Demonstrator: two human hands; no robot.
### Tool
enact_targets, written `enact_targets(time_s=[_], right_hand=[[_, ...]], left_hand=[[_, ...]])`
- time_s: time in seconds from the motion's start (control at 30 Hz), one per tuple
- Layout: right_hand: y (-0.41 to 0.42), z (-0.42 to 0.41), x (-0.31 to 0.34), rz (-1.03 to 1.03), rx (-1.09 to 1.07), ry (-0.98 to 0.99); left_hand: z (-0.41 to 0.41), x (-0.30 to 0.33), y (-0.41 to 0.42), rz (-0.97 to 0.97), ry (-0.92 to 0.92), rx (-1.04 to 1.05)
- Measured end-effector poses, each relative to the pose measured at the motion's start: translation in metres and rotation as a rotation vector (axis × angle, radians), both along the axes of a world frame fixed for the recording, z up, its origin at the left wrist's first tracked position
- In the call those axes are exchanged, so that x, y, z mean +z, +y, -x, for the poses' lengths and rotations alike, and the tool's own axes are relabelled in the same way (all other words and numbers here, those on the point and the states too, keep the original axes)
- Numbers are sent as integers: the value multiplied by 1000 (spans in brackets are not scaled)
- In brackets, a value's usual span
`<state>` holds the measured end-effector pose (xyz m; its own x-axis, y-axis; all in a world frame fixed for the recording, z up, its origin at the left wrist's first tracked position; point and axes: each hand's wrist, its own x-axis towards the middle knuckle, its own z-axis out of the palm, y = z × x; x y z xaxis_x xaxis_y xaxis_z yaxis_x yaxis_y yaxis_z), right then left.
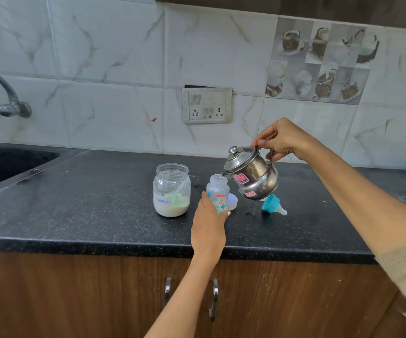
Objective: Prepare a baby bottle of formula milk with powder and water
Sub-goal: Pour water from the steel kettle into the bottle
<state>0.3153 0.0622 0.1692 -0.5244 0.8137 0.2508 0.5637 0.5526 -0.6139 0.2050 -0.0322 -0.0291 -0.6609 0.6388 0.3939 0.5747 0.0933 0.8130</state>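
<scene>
Water step: right hand (285,140) gripping kettle (253,176), left hand (209,223) clasping bottle (218,191); next, scooping powder from jar (172,191).

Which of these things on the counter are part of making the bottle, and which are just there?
Part of the job:
baby bottle
steel kettle
formula jar
teal teat ring
clear cap

Just there:
tap
sink
switchboard
cupboard handles

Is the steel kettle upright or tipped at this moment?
Tipped. The steel kettle, held by the right hand, leans with its spout down at the open mouth of the baby bottle.
</scene>
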Motion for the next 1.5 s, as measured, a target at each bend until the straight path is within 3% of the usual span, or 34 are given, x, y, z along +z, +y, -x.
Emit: enact_targets(time_s=[1.5], right_hand=[[4, 0, 1, -7, 12, -6]], left_hand=[[-1, 1, 0, 27, -11, 7]])
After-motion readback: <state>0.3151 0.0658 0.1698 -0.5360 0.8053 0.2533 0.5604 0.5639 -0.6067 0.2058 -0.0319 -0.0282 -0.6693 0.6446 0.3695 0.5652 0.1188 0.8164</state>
